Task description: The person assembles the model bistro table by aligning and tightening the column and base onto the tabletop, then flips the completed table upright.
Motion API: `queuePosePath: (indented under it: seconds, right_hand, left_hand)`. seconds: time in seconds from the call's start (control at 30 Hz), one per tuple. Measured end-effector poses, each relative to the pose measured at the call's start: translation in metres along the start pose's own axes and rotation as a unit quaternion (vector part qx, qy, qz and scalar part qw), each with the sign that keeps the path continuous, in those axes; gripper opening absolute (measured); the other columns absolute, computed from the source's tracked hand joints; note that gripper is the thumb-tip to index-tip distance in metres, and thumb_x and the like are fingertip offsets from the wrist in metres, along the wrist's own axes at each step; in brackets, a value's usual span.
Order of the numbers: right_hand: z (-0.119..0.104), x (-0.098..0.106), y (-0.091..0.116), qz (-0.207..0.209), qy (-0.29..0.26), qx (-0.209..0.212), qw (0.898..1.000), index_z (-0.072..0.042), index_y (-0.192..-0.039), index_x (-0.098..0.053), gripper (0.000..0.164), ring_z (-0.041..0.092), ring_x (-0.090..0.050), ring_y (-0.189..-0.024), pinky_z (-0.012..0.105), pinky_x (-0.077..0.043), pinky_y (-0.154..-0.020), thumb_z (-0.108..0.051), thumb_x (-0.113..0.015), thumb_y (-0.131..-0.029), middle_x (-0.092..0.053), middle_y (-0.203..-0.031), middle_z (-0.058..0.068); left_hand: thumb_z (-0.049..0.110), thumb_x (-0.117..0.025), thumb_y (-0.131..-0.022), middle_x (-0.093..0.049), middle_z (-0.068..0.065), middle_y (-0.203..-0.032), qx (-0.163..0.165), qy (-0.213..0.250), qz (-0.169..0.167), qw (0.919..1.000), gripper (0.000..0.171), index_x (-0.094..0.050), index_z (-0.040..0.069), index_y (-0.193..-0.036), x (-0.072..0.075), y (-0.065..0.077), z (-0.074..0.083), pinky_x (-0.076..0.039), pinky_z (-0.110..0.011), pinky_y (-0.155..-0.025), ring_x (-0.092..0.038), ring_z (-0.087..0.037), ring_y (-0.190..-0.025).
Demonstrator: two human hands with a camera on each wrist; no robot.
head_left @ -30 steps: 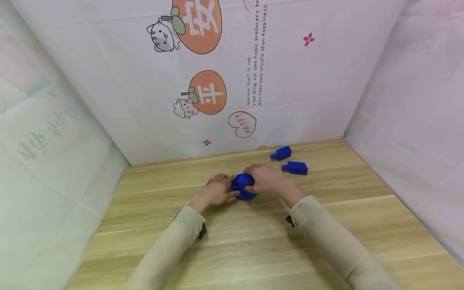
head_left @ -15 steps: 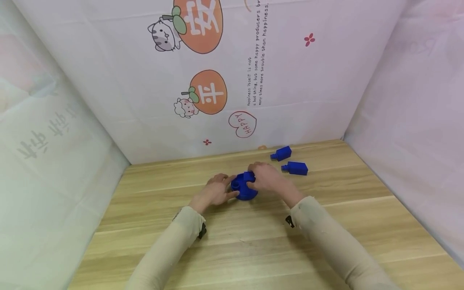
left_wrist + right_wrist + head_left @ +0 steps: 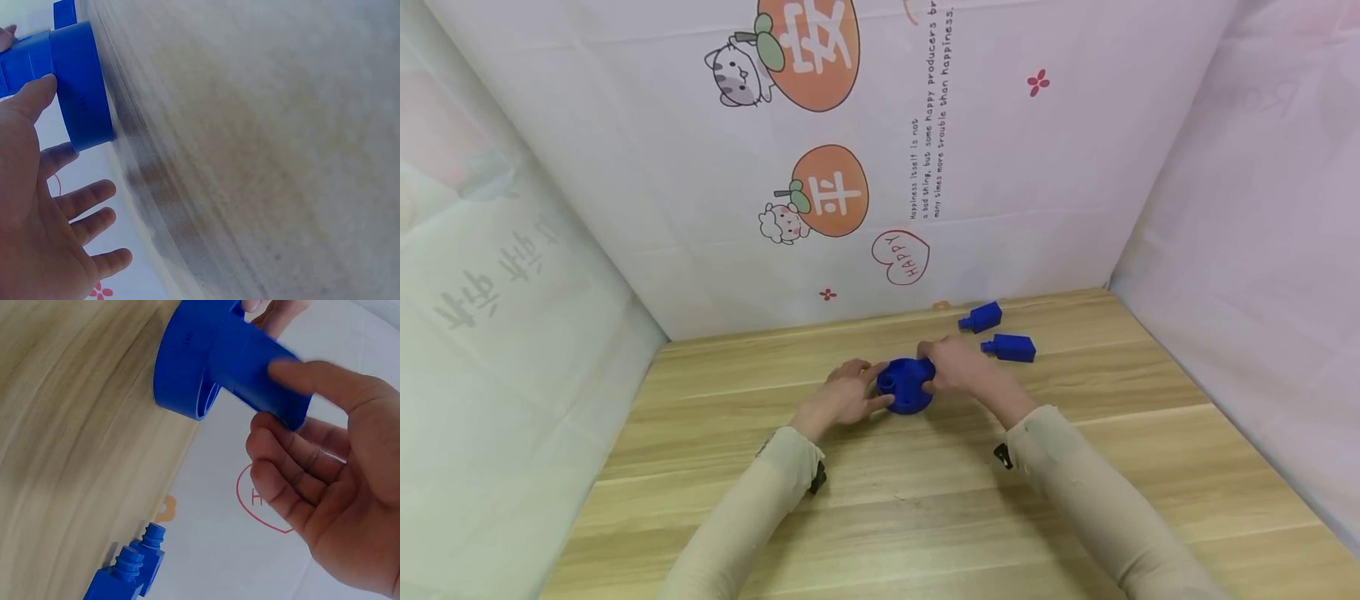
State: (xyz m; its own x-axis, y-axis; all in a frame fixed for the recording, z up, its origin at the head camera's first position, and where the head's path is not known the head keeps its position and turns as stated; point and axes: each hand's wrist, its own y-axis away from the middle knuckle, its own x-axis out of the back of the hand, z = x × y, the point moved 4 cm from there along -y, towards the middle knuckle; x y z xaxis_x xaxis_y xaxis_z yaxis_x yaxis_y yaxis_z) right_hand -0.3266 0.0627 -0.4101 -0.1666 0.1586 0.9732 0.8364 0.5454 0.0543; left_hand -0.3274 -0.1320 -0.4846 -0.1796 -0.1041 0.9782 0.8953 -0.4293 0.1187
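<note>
A round blue base (image 3: 910, 402) with a raised rim and round sockets sits on the table. My left hand (image 3: 847, 395) holds its left side, thumb and index finger at the rim; in the left wrist view the other fingers are spread free. A blue block (image 3: 259, 375) juts from the base's top face at its far right part. My right hand (image 3: 955, 367) grips this block between thumb and fingers, hiding most of it in the head view. In the right wrist view the block leans slightly, its lower end inside the rim.
Two blue blocks with threaded necks, a nearer one (image 3: 1015, 348) and a farther one (image 3: 985, 317), lie right of the hands near the back. A white printed cloth (image 3: 985, 167) walls the wooden table (image 3: 895, 517) at the back and both sides.
My right hand has shifted slightly right with the block, which has gone from over the base's middle towards its far right and now shows less. My left hand has stayed on the base.
</note>
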Motion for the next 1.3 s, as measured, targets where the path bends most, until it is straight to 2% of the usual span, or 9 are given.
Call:
queuePosePath:
  seconds: [0.1,0.2,0.3,0.43,0.63,0.7,0.87,1.1,1.3]
  right_hand:
    - [0.001,-0.001,0.001,0.004,0.007,-0.006,1.0,-0.009,-0.104,-0.065,0.041,0.021,-0.064,-0.079,0.034,-0.052,-0.067,-0.043,-0.078,-0.085,-0.07,-0.091,0.006]
    - [-0.001,-0.003,0.001,-0.005,0.02,0.016,1.0,-0.01,-0.118,-0.065,0.049,0.027,-0.068,-0.093,0.04,-0.057,-0.079,-0.042,-0.079,-0.085,-0.072,-0.106,0.01]
    - [-0.003,-0.003,0.002,-0.018,0.029,0.053,0.998,-0.013,-0.132,-0.061,0.054,0.032,-0.067,-0.111,0.046,-0.055,-0.094,-0.03,-0.08,-0.084,-0.069,-0.124,0.014]
    - [-0.004,-0.001,0.002,-0.023,0.037,0.082,0.996,-0.012,-0.129,-0.064,0.048,0.028,-0.068,-0.108,0.044,-0.056,-0.093,-0.023,-0.079,-0.085,-0.07,-0.123,0.012]
    - [-0.003,-0.002,-0.001,-0.014,0.036,0.076,0.996,-0.01,-0.124,-0.068,0.046,0.014,-0.066,-0.084,0.037,-0.058,-0.084,-0.029,-0.08,-0.085,-0.075,-0.109,0.008]
    - [-0.003,-0.002,-0.002,-0.013,0.033,0.071,0.997,-0.01,-0.124,-0.069,0.046,0.012,-0.063,-0.075,0.033,-0.057,-0.077,-0.029,-0.081,-0.084,-0.075,-0.095,0.005]
    - [-0.002,0.0,0.0,-0.013,0.012,0.063,0.998,-0.009,-0.124,-0.069,0.046,0.009,-0.042,-0.055,0.024,-0.041,-0.057,-0.027,-0.081,-0.084,-0.049,-0.059,-0.005]
    - [0.022,-0.005,0.005,-0.032,-0.041,0.055,0.997,-0.007,-0.135,-0.06,0.053,0.012,-0.061,-0.075,0.03,-0.052,-0.068,-0.022,-0.074,-0.087,-0.072,-0.092,0.005]
    - [0.052,-0.002,0.008,-0.026,-0.037,0.017,0.999,-0.004,-0.132,-0.062,0.045,0.024,-0.069,-0.091,0.041,-0.057,-0.081,-0.025,-0.068,-0.093,-0.074,-0.111,0.014]
  left_hand:
    - [0.068,-0.04,-0.098,-0.04,-0.012,-0.155,0.002,-0.001,0.003,1.0,0.075,-0.026,0.027,-0.159,0.001,0.0,0.0,-0.031,-0.053,-0.118,-0.037,-0.031,-0.145]
    - [0.067,-0.04,-0.098,-0.04,-0.012,-0.155,0.001,-0.003,0.003,1.0,0.074,-0.026,0.027,-0.159,0.001,0.0,-0.001,-0.031,-0.053,-0.118,-0.037,-0.031,-0.145]
    - [0.068,-0.039,-0.098,-0.04,-0.012,-0.155,0.001,-0.005,0.001,1.0,0.075,-0.026,0.026,-0.159,0.0,0.0,-0.001,-0.03,-0.053,-0.118,-0.036,-0.031,-0.145]
    - [0.069,-0.039,-0.097,-0.04,-0.011,-0.155,0.009,-0.008,0.004,0.9999,0.075,-0.026,0.029,-0.159,-0.001,0.0,-0.002,-0.029,-0.055,-0.118,-0.035,-0.031,-0.145]
    - [0.069,-0.039,-0.098,-0.038,-0.011,-0.157,0.016,-0.012,0.002,0.9998,0.074,-0.025,0.03,-0.159,0.001,0.001,-0.001,-0.025,-0.059,-0.12,-0.03,-0.031,-0.149]
    - [0.068,-0.039,-0.098,-0.038,-0.011,-0.157,0.016,-0.012,0.001,0.9998,0.074,-0.025,0.03,-0.159,0.001,0.001,-0.001,-0.024,-0.06,-0.12,-0.029,-0.031,-0.149]
    - [0.068,-0.038,-0.099,-0.038,-0.01,-0.157,0.017,-0.011,-0.002,0.9998,0.073,-0.024,0.029,-0.16,0.001,0.001,0.001,-0.025,-0.06,-0.12,-0.029,-0.031,-0.149]
    - [0.066,-0.043,-0.098,-0.043,-0.011,-0.154,0.03,0.007,0.035,0.9989,0.072,-0.032,0.026,-0.157,-0.001,0.005,0.005,-0.028,-0.059,-0.118,-0.035,-0.033,-0.146]
    - [0.069,-0.046,-0.095,-0.042,-0.011,-0.154,0.044,0.012,0.055,0.9974,0.076,-0.036,0.021,-0.155,-0.002,0.006,0.009,-0.027,-0.059,-0.118,-0.034,-0.033,-0.147]
